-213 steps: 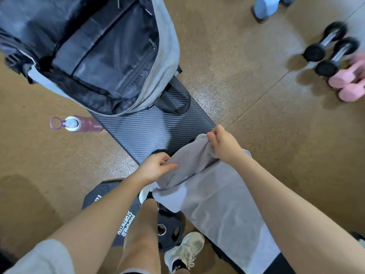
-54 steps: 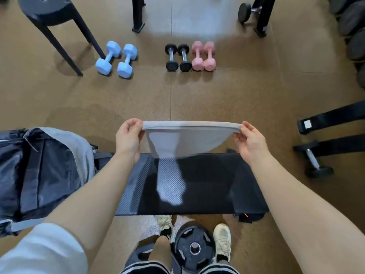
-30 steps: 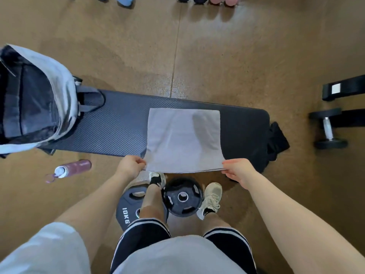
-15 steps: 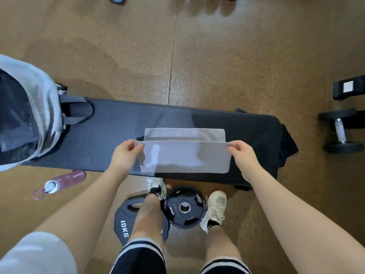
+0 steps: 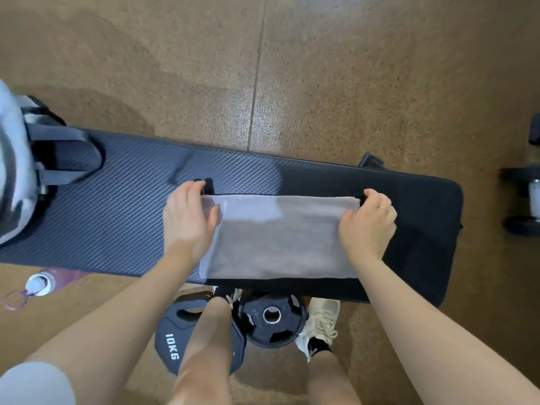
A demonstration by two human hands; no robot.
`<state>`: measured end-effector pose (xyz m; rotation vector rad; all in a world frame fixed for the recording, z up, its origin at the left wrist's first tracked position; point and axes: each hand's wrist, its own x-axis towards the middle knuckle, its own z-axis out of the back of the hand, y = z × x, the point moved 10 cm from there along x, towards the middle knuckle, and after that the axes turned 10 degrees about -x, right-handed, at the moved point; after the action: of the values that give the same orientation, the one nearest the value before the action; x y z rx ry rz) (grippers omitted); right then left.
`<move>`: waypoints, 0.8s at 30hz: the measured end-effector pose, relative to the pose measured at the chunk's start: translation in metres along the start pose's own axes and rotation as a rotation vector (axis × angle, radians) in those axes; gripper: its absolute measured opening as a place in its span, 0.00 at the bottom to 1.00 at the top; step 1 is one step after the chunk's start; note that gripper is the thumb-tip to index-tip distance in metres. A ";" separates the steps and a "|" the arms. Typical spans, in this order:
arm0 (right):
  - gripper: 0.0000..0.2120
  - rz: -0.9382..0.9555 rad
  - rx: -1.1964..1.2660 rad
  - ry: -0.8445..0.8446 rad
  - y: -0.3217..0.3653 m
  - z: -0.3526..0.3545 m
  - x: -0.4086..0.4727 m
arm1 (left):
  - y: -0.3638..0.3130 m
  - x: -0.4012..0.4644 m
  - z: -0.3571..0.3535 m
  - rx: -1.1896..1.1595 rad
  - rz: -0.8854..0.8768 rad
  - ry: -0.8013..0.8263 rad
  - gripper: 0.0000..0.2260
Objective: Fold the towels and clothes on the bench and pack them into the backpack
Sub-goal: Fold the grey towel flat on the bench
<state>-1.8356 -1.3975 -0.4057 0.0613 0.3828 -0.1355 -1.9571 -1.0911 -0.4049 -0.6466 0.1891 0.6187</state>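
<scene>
A grey towel [image 5: 280, 238] lies folded into a wide band across the black bench [image 5: 117, 217]. My left hand [image 5: 187, 217] grips its far left corner, with the thumb laid on top of the cloth. My right hand [image 5: 366, 220] grips the far right corner, fingers curled over the edge. The grey and black backpack [image 5: 14, 171] sits on the bench's left end, mostly cut off by the frame, with its black handle loop [image 5: 70, 153] pointing toward the towel.
Two black weight plates [image 5: 271, 317] lie on the floor by my feet, under the bench's near edge. A maroon water bottle [image 5: 49, 280] lies on the floor at the left. A dumbbell [image 5: 526, 200] sits at the right edge.
Both hands carried the towel's near edge forward and laid it down on the far edge, so the towel is folded in half. The view has dropped closer to the bench.
</scene>
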 end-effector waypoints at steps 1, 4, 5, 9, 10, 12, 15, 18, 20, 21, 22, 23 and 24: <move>0.19 0.157 -0.023 -0.092 0.020 0.004 -0.010 | -0.018 -0.009 -0.006 0.057 -0.152 -0.014 0.20; 0.24 0.593 0.026 -0.118 0.080 -0.019 -0.054 | -0.050 -0.041 -0.056 0.126 -0.430 0.100 0.23; 0.27 0.676 -0.001 -0.075 0.095 -0.035 -0.068 | -0.053 -0.050 -0.073 0.150 -0.472 0.137 0.24; 0.30 0.794 -0.217 -0.018 0.105 -0.080 -0.090 | -0.034 -0.061 -0.103 0.346 -0.495 0.149 0.29; 0.30 0.793 -0.261 -0.019 0.096 -0.085 -0.088 | -0.032 -0.061 -0.105 0.371 -0.511 0.153 0.32; 0.30 0.736 -0.318 -0.029 0.067 -0.085 -0.076 | -0.031 -0.063 -0.107 0.389 -0.534 0.176 0.37; 0.32 0.549 -0.368 0.000 0.007 -0.076 -0.060 | -0.030 -0.062 -0.109 0.410 -0.504 0.204 0.41; 0.33 0.471 -0.401 0.091 -0.037 -0.070 -0.062 | -0.033 -0.061 -0.107 0.408 -0.446 0.236 0.45; 0.33 0.470 -0.366 0.144 -0.039 -0.060 -0.064 | -0.039 -0.059 -0.104 0.362 -0.385 0.251 0.45; 0.32 0.464 -0.316 0.167 -0.034 -0.054 -0.063 | -0.045 -0.059 -0.101 0.324 -0.355 0.246 0.44; 0.30 0.434 -0.242 0.196 -0.030 -0.047 -0.061 | -0.052 -0.059 -0.098 0.290 -0.341 0.236 0.41; 0.27 0.365 -0.139 0.217 -0.029 -0.041 -0.057 | -0.062 -0.060 -0.096 0.268 -0.354 0.216 0.38; 0.26 0.253 -0.023 0.225 -0.033 -0.036 -0.053 | -0.072 -0.062 -0.096 0.264 -0.394 0.192 0.37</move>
<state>-1.9020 -1.4207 -0.4202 0.1022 0.5971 0.1272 -1.9625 -1.2250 -0.4227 -0.4680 0.3074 0.1474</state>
